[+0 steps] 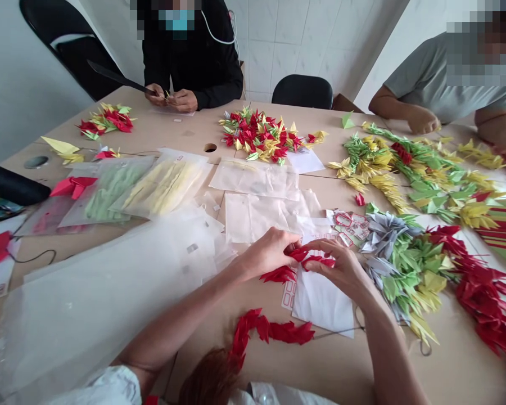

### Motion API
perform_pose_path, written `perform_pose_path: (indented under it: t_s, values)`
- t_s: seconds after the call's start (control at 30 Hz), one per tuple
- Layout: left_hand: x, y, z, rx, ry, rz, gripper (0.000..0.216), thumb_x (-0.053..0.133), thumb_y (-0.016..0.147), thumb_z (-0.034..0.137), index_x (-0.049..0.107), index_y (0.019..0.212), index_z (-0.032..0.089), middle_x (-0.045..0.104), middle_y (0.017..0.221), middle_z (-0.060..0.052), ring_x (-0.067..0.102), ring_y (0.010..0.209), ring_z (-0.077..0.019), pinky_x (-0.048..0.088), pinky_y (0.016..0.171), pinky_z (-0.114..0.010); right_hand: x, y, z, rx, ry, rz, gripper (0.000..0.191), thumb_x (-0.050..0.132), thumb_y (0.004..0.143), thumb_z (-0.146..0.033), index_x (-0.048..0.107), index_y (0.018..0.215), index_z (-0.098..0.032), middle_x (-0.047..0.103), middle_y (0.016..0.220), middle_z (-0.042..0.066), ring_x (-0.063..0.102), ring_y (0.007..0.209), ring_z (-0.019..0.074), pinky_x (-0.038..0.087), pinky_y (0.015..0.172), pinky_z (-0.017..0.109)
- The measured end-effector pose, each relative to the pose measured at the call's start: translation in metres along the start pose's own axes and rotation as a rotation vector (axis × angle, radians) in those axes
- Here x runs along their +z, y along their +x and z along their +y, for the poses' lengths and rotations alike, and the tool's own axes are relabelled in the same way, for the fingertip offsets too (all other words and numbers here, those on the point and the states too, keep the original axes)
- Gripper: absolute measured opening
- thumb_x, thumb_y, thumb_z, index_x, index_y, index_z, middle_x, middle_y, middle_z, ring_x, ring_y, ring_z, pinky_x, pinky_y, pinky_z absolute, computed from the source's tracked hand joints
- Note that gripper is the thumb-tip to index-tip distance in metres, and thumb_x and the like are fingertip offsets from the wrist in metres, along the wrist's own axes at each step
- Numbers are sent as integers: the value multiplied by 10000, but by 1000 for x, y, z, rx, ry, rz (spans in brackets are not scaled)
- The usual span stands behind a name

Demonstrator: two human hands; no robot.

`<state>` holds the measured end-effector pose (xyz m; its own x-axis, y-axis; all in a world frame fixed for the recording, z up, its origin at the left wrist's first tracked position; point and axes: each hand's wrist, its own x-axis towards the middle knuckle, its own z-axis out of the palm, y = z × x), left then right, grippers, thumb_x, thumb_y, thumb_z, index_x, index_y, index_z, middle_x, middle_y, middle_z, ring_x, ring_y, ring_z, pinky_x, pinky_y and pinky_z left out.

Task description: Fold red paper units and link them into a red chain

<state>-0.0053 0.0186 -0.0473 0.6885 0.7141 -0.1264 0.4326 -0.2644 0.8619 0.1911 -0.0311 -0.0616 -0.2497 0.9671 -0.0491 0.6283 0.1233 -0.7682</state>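
My left hand (270,254) and my right hand (339,265) meet over the middle of the table, fingers closed on small red paper cranes (318,262). More red cranes (278,274) lie just under my left fingers. A string of red paper cranes (270,331) curves across the table nearer to me, its thin cord running right beneath my right arm. White paper (324,301) with a red-printed sheet lies below my hands. To the right of my right hand are grey, green and yellow crane strands (409,264). Some fingertips are hidden behind the paper.
Large translucent plastic bags (109,292) cover the table's left side, with filled bags (164,183) behind. A mixed crane pile (261,135) sits at the far middle. Long red strands (484,292) lie right. Two people (189,62) (430,73) sit across the table, hands on paper pieces.
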Motion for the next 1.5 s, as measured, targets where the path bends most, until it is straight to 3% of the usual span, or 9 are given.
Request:
perform_pose_path:
  t_s: [0.13, 0.33, 0.53, 0.67, 0.8, 0.93, 1.07, 1.27, 1.5]
  values:
    - [-2, 0, 0, -30, -94, 4, 171, 656, 670, 124, 588, 825, 147, 596, 640, 36, 545, 606, -101, 352, 547, -178, 15, 2, -1, 128, 178, 91, 232, 584, 813, -397, 677, 773, -189, 624, 685, 22, 572, 683, 171, 413, 627, 277]
    - [-6, 4, -10, 23, -100, -74, 136, 658, 718, 233, 633, 645, 121, 551, 561, 35, 477, 562, -86, 306, 520, -192, 18, 1, 5, 183, 358, 78, 202, 623, 781, -365, 659, 755, -168, 589, 659, 10, 484, 603, 126, 361, 564, 247]
    - [-4, 6, -12, 18, -135, -81, 194, 663, 724, 287, 627, 633, 120, 531, 556, 35, 491, 567, -92, 297, 508, -202, 21, 3, -1, 206, 440, 52, 228, 594, 800, -387, 599, 734, -168, 499, 591, -23, 391, 552, 102, 304, 540, 242]
    - [-9, -1, -4, 31, 6, -76, 216, 676, 717, 356, 595, 734, 156, 547, 619, 42, 502, 583, -100, 315, 514, -206, 22, 2, -2, 202, 531, 29, 230, 536, 847, -395, 518, 757, -184, 442, 612, -42, 355, 551, 94, 266, 522, 236]
    - [-14, -13, 5, 43, 319, -80, 456, 795, 560, 316, 508, 888, 180, 581, 788, 14, 545, 675, -148, 362, 549, -227, 18, -1, -4, 207, 631, -25, 210, 499, 881, -378, 476, 787, -192, 454, 608, -46, 351, 562, 94, 259, 536, 238]
    - [-3, -18, 9, 59, 562, -129, 403, 730, 627, 212, 485, 942, 161, 591, 929, -56, 588, 825, -203, 423, 646, -259, 13, -3, -8, 190, 679, -101, 185, 480, 901, -359, 476, 819, -193, 527, 634, -27, 385, 591, 101, 281, 566, 244]
    - [4, -18, 11, 42, 624, -173, 254, 603, 702, 124, 503, 934, 152, 605, 995, -91, 585, 946, -231, 435, 756, -285, 10, -4, -9, 152, 671, -106, 197, 491, 899, -355, 491, 797, -187, 473, 605, -37, 361, 572, 93, 274, 551, 241]
    - [-17, -13, 7, 19, 309, -233, 239, 645, 680, 191, 529, 889, 180, 635, 841, -12, 594, 740, -161, 429, 620, -243, 2, -5, -13, 145, 721, -19, 208, 546, 860, -363, 509, 765, -182, 434, 606, -38, 357, 556, 87, 290, 524, 227]
    - [-39, -7, -5, -91, -203, -375, 233, 627, 757, 250, 654, 968, 155, 671, 882, -46, 592, 768, -141, 430, 663, -226, -3, -5, -13, 195, 763, -13, 232, 585, 826, -390, 519, 740, -185, 474, 642, -18, 403, 568, 94, 334, 535, 224]
